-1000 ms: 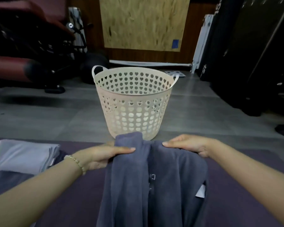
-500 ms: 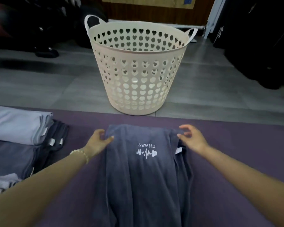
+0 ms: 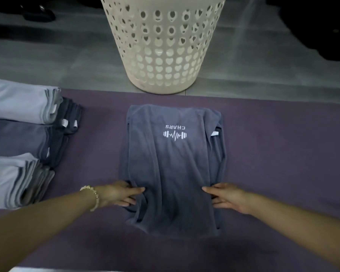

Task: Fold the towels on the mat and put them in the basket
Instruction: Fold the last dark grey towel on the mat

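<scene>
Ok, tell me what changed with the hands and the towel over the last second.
The towel, held up by its far end, was laid flat on the mat, logo up. Both hands let go there and drew back: the left hand and right hand now pinch its near side edges. The basket and the folded stacks stayed put.

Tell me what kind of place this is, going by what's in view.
Probably a gym or fitness studio, though that is a guess. A purple exercise mat lies on a grey floor, the grey towel on it bears a dumbbell logo, and many folded towels are stacked at the left.
</scene>
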`<move>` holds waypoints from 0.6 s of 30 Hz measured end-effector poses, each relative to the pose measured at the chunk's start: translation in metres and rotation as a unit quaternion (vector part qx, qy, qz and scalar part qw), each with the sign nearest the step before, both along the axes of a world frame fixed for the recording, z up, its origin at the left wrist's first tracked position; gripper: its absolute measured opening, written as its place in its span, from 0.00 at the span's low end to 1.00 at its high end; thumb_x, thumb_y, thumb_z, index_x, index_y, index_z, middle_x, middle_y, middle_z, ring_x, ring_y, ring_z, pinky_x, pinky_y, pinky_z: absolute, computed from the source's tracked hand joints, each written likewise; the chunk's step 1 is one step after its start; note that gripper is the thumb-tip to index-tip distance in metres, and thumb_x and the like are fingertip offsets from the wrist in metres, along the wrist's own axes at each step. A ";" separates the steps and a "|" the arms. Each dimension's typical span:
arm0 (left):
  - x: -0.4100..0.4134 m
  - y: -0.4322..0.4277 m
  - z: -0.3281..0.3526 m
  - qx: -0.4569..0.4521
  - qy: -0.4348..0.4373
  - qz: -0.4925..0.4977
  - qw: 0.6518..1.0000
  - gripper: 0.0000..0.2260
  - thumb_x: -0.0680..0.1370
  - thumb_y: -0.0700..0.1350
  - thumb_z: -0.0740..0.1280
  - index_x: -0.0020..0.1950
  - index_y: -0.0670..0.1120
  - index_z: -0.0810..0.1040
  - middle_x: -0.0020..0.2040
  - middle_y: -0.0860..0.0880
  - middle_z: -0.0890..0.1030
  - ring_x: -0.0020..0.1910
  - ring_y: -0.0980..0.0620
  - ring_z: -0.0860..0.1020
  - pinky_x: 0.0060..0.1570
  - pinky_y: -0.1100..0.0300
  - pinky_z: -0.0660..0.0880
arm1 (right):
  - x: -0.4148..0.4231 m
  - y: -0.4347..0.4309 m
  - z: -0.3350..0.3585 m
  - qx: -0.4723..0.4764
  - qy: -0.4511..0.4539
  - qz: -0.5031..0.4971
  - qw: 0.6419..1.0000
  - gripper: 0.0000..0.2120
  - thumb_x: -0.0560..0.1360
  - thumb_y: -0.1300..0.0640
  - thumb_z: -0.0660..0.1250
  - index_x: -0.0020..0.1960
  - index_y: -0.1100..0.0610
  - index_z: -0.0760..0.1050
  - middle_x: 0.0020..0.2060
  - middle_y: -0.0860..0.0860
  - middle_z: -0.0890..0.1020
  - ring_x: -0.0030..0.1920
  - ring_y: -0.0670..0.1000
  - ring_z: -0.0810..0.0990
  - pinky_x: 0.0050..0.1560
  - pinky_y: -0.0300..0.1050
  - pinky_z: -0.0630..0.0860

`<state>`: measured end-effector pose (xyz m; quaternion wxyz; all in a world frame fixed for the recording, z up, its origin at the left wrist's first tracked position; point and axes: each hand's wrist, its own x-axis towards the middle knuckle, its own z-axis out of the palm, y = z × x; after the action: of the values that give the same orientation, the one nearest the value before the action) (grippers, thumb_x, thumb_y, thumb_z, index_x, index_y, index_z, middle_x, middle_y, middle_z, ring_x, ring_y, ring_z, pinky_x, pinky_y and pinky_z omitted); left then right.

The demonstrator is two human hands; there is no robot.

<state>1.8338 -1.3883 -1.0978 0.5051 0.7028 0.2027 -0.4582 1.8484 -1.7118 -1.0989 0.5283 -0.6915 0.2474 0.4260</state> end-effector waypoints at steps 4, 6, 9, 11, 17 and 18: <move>-0.019 -0.003 0.004 0.014 -0.021 -0.178 0.984 0.23 0.72 0.57 0.71 0.63 0.51 0.73 0.59 0.56 0.78 0.58 0.59 0.77 0.55 0.70 0.73 | -0.017 0.008 0.002 0.068 0.043 0.042 0.996 0.26 0.66 0.53 0.76 0.62 0.58 0.74 0.55 0.55 0.83 0.53 0.51 0.82 0.50 0.41 0.80; -0.024 -0.006 0.002 0.019 -0.052 -0.188 0.981 0.11 0.77 0.50 0.68 0.59 0.51 0.76 0.56 0.57 0.80 0.54 0.61 0.77 0.49 0.76 0.71 | -0.020 0.011 0.003 0.081 0.023 0.064 0.994 0.35 0.56 0.49 0.80 0.60 0.58 0.77 0.53 0.53 0.84 0.52 0.49 0.83 0.47 0.39 0.80; -0.020 -0.003 0.002 0.021 -0.068 -0.171 0.983 0.04 0.79 0.47 0.64 0.53 0.50 0.77 0.49 0.54 0.81 0.43 0.63 0.78 0.42 0.75 0.72 | -0.017 0.013 0.004 0.128 0.029 0.026 0.991 0.26 0.64 0.53 0.77 0.60 0.60 0.77 0.55 0.54 0.83 0.56 0.52 0.82 0.54 0.44 0.79; -0.017 0.004 0.002 0.014 -0.071 -0.151 0.986 0.08 0.79 0.49 0.64 0.57 0.49 0.76 0.52 0.48 0.82 0.40 0.59 0.76 0.45 0.68 0.74 | -0.016 0.016 0.009 0.156 0.063 0.017 0.986 0.21 0.71 0.55 0.71 0.62 0.62 0.77 0.57 0.57 0.82 0.59 0.54 0.80 0.63 0.49 0.74; -0.010 0.017 0.008 -0.053 -0.099 0.099 0.989 0.12 0.80 0.45 0.62 0.62 0.42 0.75 0.53 0.49 0.82 0.47 0.57 0.80 0.47 0.67 0.77 | -0.024 0.010 0.009 0.177 0.091 0.046 0.979 0.22 0.71 0.54 0.72 0.63 0.59 0.75 0.59 0.54 0.81 0.60 0.52 0.79 0.66 0.49 0.71; -0.007 0.019 0.008 -0.051 -0.122 0.135 0.982 0.13 0.80 0.45 0.61 0.63 0.42 0.75 0.56 0.47 0.81 0.50 0.57 0.79 0.50 0.66 0.76 | -0.025 0.007 0.010 0.164 0.082 0.046 0.982 0.21 0.71 0.54 0.72 0.62 0.59 0.76 0.57 0.54 0.82 0.59 0.51 0.80 0.64 0.47 0.73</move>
<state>1.8267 -1.3697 -1.0898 0.6181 0.6931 0.2090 -0.3064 1.8239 -1.7052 -1.0892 0.5921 -0.5688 0.1847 0.5402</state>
